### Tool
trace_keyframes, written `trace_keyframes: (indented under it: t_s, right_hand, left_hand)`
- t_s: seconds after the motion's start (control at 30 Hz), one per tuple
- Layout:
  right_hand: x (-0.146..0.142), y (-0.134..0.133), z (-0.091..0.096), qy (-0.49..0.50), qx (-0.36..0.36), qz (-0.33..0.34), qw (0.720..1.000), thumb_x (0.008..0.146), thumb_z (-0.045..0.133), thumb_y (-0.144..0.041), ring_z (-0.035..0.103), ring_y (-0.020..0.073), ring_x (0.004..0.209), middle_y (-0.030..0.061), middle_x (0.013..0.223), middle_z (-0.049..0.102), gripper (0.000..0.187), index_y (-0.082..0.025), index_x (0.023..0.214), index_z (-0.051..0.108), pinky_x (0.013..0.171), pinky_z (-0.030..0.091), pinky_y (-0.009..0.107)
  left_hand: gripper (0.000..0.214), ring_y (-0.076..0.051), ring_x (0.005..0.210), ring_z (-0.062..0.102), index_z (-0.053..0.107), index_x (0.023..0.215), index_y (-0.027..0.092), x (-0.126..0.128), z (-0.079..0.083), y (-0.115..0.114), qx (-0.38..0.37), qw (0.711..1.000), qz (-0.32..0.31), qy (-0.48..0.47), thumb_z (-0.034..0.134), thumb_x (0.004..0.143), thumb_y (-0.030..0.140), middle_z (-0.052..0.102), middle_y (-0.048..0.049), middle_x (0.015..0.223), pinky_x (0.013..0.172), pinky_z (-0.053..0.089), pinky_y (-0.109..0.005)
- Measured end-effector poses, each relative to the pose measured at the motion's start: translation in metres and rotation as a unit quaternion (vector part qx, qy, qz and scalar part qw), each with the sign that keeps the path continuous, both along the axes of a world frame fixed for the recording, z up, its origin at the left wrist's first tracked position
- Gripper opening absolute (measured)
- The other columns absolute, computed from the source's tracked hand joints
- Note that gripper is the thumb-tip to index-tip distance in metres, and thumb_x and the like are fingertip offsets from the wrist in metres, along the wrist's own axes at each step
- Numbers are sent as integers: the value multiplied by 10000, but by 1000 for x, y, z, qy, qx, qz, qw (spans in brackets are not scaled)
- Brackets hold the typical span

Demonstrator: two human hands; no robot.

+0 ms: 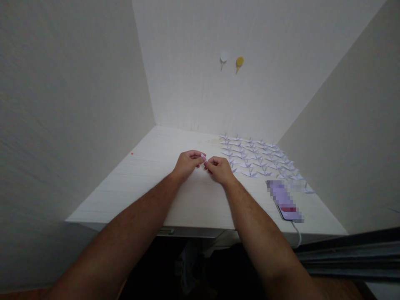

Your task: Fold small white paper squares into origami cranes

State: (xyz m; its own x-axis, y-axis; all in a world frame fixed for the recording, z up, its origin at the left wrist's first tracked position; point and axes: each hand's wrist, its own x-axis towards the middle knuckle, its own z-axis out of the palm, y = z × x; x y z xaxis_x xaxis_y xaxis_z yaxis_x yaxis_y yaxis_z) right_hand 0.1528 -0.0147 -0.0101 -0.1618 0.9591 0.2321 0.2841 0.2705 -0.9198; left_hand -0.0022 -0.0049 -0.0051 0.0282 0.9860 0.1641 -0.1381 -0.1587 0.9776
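Between my fingertips, above the middle of the white desk (143, 179), is a small piece of folded white paper (203, 157), mostly covered by the fingers. My left hand (189, 162) pinches it from the left with thumb and forefinger. From the right, my right hand (219, 166) pinches the same paper. Rows of small white paper cranes (249, 172) stand on the desk just beyond and to the right of my right hand. How far the held paper is folded I cannot make out.
A phone (283, 200) with a pixelated screen lies at the right, its white cable (298, 235) hanging over the front edge. A small orange dot (132, 153) is at the left edge. Walls enclose three sides; a white hook (223, 59) and a yellow hook (239, 62) are on the back wall.
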Motion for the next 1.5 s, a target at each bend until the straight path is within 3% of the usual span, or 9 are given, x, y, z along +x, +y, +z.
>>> trace_keyframes:
  t_s: [0.33, 0.6, 0.7, 0.9, 1.1, 1.2, 1.33, 1.5]
  right_hand:
    - [0, 0, 2, 4, -4, 2, 1000, 728, 639, -352, 442, 81, 464, -41, 501, 536, 216, -163, 623, 637, 482, 327, 212]
    - [1, 2, 1, -11, 12, 12, 1000, 742, 622, -343, 455, 81, 492, -36, 533, 559, 212, -159, 639, 641, 495, 326, 205]
    - [2, 3, 0, -20, 11, 11, 1000, 743, 625, -335, 444, 78, 486, -45, 514, 538, 208, -160, 629, 635, 495, 325, 203]
    - [0, 3, 2, -15, 1, 33, 999, 762, 631, -320, 442, 73, 472, -47, 508, 539, 204, -157, 640, 642, 492, 329, 202]
    - [-1, 4, 0, -3, 33, -19, 999, 787, 630, -356, 471, 81, 477, -15, 533, 588, 261, -150, 627, 648, 492, 342, 209]
    - [-2, 2, 0, -8, 38, -32, 999, 779, 648, -374, 499, 86, 500, 2, 560, 621, 270, -147, 633, 663, 511, 367, 212]
    - [-2, -1, 3, -14, 38, -9, 999, 731, 699, -415, 524, 95, 530, 8, 593, 643, 276, -144, 679, 692, 526, 392, 218]
    - [-1, 1, 6, 112, 19, -2, 994, 688, 722, -419, 505, 87, 483, -11, 582, 622, 279, -150, 738, 666, 468, 399, 213]
  left_hand:
    - [182, -60, 489, 438, 692, 657, 136, 4, -1, 0, -10, 999, 23, -41, 783, 539, 243, 693, -40, 718, 488, 316, -236]
    - [151, -75, 466, 434, 683, 628, 138, 4, 2, 0, -6, 999, 24, -33, 776, 551, 229, 572, 10, 514, 471, 289, -228]
    - [114, -88, 464, 439, 716, 668, 132, 2, 1, 2, 6, 1000, 16, -8, 721, 609, 230, 545, 6, 485, 467, 289, -232]
    - [91, -81, 461, 424, 697, 638, 136, 4, -1, 4, 25, 998, 63, -5, 721, 609, 219, 561, -3, 510, 454, 286, -226]
    - [262, -83, 473, 453, 708, 850, 135, 5, -1, 0, -22, 998, -20, -51, 751, 631, 273, 574, 5, 572, 444, 296, -219]
    - [232, -79, 467, 456, 657, 754, 155, 4, -3, 1, -27, 997, -14, -66, 778, 562, 203, 578, 16, 580, 444, 307, -217]
    - [184, -80, 487, 466, 648, 698, 151, 0, -6, 4, -26, 997, 0, -79, 775, 578, 208, 575, 10, 587, 455, 325, -217]
    - [188, -84, 537, 487, 678, 724, 144, -3, -5, 4, -50, 995, -42, -78, 786, 602, 237, 582, -3, 633, 486, 368, -217]
